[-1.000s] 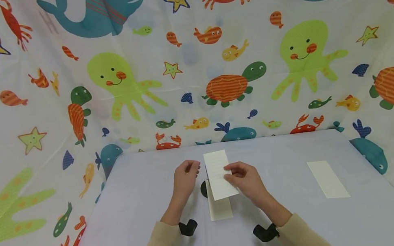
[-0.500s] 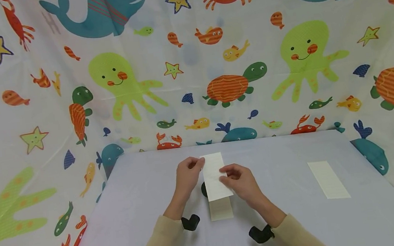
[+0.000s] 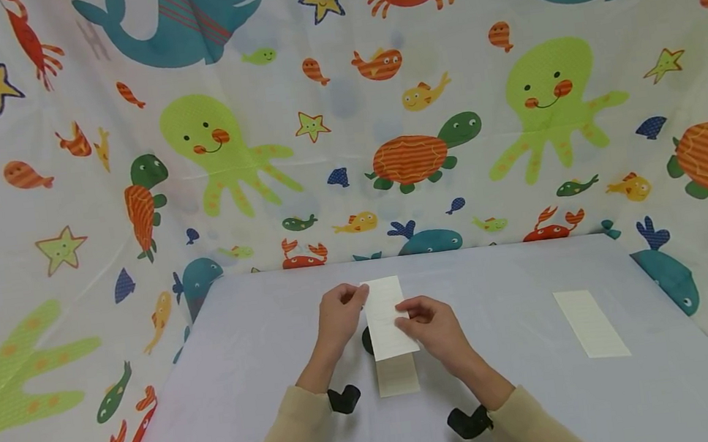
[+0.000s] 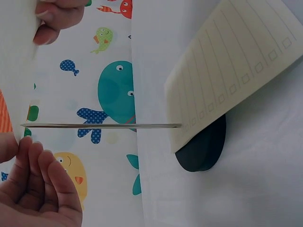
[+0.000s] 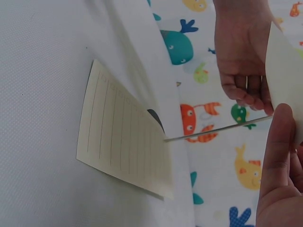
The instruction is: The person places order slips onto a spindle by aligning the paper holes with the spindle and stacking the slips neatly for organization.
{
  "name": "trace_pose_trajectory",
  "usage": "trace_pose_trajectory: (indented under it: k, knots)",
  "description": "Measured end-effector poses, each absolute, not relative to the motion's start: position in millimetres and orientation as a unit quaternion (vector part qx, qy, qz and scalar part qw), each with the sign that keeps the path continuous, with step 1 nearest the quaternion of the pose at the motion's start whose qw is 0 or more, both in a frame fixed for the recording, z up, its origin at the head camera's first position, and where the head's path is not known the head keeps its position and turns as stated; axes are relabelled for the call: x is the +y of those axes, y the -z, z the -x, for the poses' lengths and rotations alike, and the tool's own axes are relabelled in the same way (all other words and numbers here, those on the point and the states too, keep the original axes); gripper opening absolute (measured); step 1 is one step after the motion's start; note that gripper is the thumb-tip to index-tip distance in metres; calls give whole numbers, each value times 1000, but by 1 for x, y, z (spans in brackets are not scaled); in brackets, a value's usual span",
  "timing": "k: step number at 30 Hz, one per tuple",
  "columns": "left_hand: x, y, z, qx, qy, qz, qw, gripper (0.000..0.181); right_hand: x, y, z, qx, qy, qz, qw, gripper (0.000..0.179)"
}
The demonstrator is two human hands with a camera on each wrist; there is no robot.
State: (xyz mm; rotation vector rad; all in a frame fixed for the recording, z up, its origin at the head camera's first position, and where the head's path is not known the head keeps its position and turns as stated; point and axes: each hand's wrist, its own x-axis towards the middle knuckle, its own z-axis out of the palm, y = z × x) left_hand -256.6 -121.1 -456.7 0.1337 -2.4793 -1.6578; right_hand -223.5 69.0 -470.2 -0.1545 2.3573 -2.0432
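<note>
Both hands hold up a white paper sheet (image 3: 385,320) over the table. My left hand (image 3: 339,317) pinches its upper left corner, while my right hand (image 3: 435,325) pinches the right edge between thumb and fingers. Beneath is a paper spike with a black round base (image 4: 204,149) and a thin metal spike (image 4: 104,126). The spike's tip comes right up to the held sheet (image 4: 14,61) in the left wrist view. A cream lined sheet (image 5: 125,137) with small checkboxes is pierced by the spike and lies tilted on the base.
Another lined sheet (image 3: 592,324) lies flat on the right side of the white-covered table (image 3: 513,378). A curtain (image 3: 327,106) printed with sea animals hangs behind the table and along its sides. Each wrist wears a black camera mount (image 3: 470,422).
My left hand, free beside the sheet one second ago, now pinches its upper left corner. The sheet has shifted slightly left with my right hand; the last half second shows almost no motion.
</note>
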Motion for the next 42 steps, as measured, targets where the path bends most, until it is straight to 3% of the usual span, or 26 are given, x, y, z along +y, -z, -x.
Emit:
trace_pose_trajectory:
  k: [42]
  knots:
    - [-118, 458, 257, -828, 555, -30, 72, 29, 73, 473, 221, 747, 663, 50, 15, 26]
